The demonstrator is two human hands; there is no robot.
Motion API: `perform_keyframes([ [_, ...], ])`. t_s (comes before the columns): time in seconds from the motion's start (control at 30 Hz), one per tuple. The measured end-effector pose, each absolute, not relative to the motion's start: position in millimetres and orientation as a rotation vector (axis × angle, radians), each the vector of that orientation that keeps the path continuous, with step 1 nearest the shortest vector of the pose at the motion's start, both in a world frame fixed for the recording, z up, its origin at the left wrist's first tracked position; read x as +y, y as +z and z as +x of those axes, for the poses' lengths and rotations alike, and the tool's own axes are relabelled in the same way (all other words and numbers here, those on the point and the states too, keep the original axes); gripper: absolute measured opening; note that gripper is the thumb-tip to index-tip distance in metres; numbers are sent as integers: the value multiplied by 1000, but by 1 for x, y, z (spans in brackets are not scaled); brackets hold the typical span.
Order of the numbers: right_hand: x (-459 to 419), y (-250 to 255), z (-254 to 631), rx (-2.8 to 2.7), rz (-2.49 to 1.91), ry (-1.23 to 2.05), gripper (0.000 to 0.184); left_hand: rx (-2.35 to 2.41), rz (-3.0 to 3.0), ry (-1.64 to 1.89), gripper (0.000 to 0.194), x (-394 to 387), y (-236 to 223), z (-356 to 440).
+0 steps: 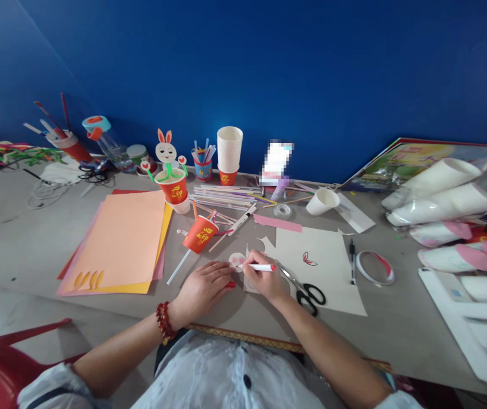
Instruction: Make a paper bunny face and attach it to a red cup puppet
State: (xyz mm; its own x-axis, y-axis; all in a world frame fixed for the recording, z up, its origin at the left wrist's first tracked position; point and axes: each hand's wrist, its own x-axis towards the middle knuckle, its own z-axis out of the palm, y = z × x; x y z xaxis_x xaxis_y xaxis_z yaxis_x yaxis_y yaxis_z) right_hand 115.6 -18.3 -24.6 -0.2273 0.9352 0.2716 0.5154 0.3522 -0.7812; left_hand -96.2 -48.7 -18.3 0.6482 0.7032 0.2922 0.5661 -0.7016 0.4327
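My right hand is closed round a white felt-tip pen with a red end. Its tip side meets a small round paper face that has pink spots on it. Stretched out flat, the fingers of my left hand rest at the left edge of this paper circle. A red pen cap lies by that hand's thumb side. Just right of my right hand are scissors with black handles. They lie partly over a white paper sheet, on which two small pink ear shapes are seen.
Behind my left hand an orange paper cup with straws lies tilted. A rabbit cup figure stands further back, near stacked white cups. Coloured paper sheets lie left; tape and a black pen lie right.
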Motion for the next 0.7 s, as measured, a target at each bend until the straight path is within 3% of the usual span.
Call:
perform_keyframes([
  [0.7,-19,-23,115,-1843,-1296,712,19,1012,2562,632,22,-49,-19,-97],
])
